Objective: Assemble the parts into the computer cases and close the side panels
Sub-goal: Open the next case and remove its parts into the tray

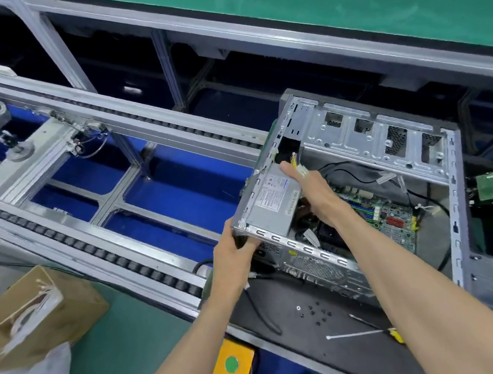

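Dark grey flat work mat [351,359] holding an open silver metal computer case [456,220]. Beside the case, small black screws [315,312], 1 white plastic zip tie [354,334], 1 yellow-handled screwdriver [394,334] and a black cable [264,314].

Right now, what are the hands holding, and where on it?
The left hand grips the near corner of the computer case. The right hand holds the inner side of the power supply.

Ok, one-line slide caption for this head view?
Left hand grips the open computer case corner while right hand seats the power supply inside.
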